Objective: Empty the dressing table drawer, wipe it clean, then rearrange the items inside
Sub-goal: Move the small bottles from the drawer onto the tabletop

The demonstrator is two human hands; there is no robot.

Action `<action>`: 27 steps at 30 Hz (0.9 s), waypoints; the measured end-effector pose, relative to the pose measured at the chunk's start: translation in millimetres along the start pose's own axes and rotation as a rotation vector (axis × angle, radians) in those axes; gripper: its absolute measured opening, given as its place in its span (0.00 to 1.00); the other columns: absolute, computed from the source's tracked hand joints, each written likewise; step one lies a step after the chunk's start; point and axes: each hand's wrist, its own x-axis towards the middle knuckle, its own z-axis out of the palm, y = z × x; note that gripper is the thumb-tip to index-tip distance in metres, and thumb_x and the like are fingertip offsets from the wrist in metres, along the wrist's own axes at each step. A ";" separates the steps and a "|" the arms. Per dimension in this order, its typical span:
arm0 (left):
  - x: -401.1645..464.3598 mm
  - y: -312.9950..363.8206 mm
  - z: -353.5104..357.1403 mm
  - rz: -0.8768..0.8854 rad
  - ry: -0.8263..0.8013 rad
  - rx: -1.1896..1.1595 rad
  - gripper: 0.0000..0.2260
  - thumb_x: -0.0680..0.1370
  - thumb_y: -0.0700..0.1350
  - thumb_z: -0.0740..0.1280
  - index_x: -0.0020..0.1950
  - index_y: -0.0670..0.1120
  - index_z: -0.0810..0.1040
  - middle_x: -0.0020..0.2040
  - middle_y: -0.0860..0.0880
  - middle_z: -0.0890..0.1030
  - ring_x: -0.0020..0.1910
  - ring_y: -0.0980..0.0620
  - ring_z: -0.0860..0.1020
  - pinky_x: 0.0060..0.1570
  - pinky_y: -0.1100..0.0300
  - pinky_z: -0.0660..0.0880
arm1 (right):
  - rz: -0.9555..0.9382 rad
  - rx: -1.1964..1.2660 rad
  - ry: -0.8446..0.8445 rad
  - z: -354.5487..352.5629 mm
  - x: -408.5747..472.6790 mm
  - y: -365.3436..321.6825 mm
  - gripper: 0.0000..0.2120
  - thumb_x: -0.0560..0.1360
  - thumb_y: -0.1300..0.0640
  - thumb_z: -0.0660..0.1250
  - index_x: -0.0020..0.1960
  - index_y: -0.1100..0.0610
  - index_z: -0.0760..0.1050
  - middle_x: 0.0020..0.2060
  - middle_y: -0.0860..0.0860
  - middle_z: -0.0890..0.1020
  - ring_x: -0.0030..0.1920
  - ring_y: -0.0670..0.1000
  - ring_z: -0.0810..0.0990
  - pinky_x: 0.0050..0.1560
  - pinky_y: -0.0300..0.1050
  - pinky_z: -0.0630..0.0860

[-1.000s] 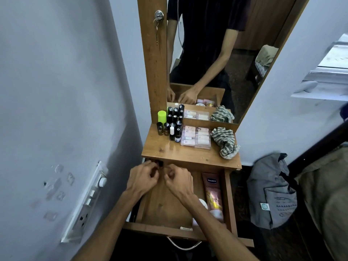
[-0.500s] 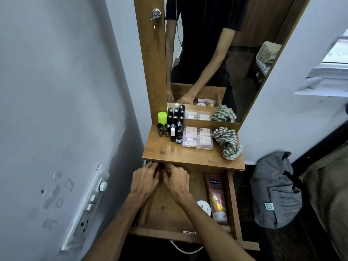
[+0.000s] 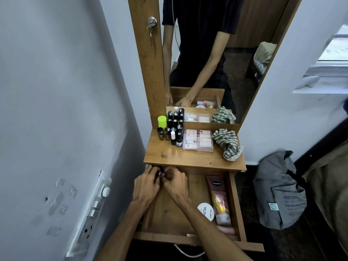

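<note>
The wooden drawer stands pulled out below the dressing table top. My left hand and right hand meet at the drawer's far left corner, fingers curled around small dark bottles that they mostly hide. A pink Vaseline tube lies along the drawer's right side, with a round white tub beside it. On the top stand several small dark bottles, a green-capped one, a clear box of pink tubes and a striped cloth.
A tall mirror rises behind the top and reflects the person. A white switchboard sits on the left wall. A grey bag lies on the dark floor to the right, next to a bed edge.
Both hands have stayed together at the drawer's far left corner, shifting only slightly. The view has tilted a little lower.
</note>
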 end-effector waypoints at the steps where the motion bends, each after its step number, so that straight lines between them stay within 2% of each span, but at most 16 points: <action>1: -0.1 -0.1 -0.2 -0.006 -0.005 0.002 0.11 0.77 0.43 0.69 0.59 0.48 0.79 0.58 0.50 0.78 0.44 0.45 0.81 0.41 0.49 0.79 | -0.011 -0.002 -0.018 -0.1 -0.7 -0.9 0.12 0.74 0.54 0.73 0.57 0.52 0.83 0.49 0.50 0.88 0.53 0.51 0.86 0.57 0.47 0.81; 4: -0.6 0.2 -1.8 -0.004 -0.020 0.001 0.09 0.77 0.44 0.69 0.57 0.48 0.79 0.59 0.50 0.77 0.45 0.46 0.81 0.42 0.49 0.79 | -0.059 -0.043 -0.052 -3.0 -3.4 -1.6 0.15 0.75 0.57 0.72 0.61 0.51 0.83 0.52 0.50 0.88 0.54 0.51 0.86 0.58 0.47 0.82; 6: -2.2 -0.5 -3.3 0.010 -0.017 -0.020 0.08 0.76 0.45 0.70 0.55 0.47 0.79 0.58 0.51 0.76 0.45 0.47 0.81 0.41 0.50 0.79 | -0.098 -0.097 -0.046 -5.8 -6.1 -1.1 0.15 0.74 0.57 0.72 0.61 0.50 0.83 0.51 0.49 0.88 0.52 0.49 0.86 0.55 0.44 0.82; 11: -8.1 -4.6 -12.2 0.058 0.067 -0.143 0.08 0.72 0.45 0.74 0.46 0.49 0.77 0.49 0.55 0.77 0.39 0.54 0.78 0.37 0.61 0.74 | -0.193 -0.131 0.048 -19.6 -13.8 -8.6 0.14 0.72 0.49 0.70 0.57 0.48 0.84 0.46 0.46 0.87 0.45 0.47 0.85 0.47 0.45 0.82; 16: -9.1 -2.4 -31.5 0.073 0.135 -0.271 0.10 0.69 0.42 0.75 0.43 0.50 0.76 0.41 0.58 0.78 0.37 0.57 0.77 0.37 0.55 0.77 | -0.316 -0.081 0.158 -37.7 -14.7 -21.7 0.13 0.70 0.51 0.72 0.54 0.49 0.85 0.42 0.45 0.87 0.38 0.44 0.83 0.42 0.44 0.82; 19: -3.9 1.3 -45.3 0.095 0.187 -0.330 0.10 0.69 0.42 0.76 0.43 0.52 0.77 0.39 0.58 0.80 0.36 0.58 0.78 0.36 0.56 0.77 | -0.392 -0.045 0.195 -48.5 -12.8 -33.7 0.14 0.71 0.53 0.73 0.56 0.52 0.85 0.42 0.46 0.87 0.36 0.43 0.83 0.41 0.44 0.82; 20: -0.7 3.0 -49.5 0.105 0.209 -0.348 0.10 0.68 0.42 0.76 0.43 0.52 0.77 0.39 0.59 0.80 0.36 0.59 0.78 0.36 0.57 0.77 | -0.417 -0.028 0.206 -51.8 -11.5 -38.5 0.14 0.71 0.54 0.74 0.56 0.53 0.84 0.43 0.47 0.87 0.37 0.43 0.83 0.41 0.43 0.83; 24: 19.2 9.0 -66.7 0.124 0.292 -0.358 0.12 0.69 0.41 0.77 0.47 0.52 0.79 0.42 0.61 0.80 0.40 0.63 0.78 0.38 0.72 0.74 | -0.449 -0.004 0.271 -64.3 1.2 -60.5 0.12 0.73 0.57 0.75 0.56 0.54 0.83 0.41 0.49 0.87 0.39 0.44 0.84 0.42 0.39 0.83; 27: 41.6 15.7 -76.6 0.102 0.307 -0.361 0.11 0.71 0.44 0.77 0.50 0.52 0.81 0.43 0.64 0.78 0.36 0.59 0.78 0.33 0.62 0.78 | -0.460 -0.038 0.290 -72.8 20.2 -81.0 0.12 0.74 0.57 0.76 0.57 0.55 0.84 0.44 0.50 0.88 0.41 0.45 0.84 0.45 0.40 0.83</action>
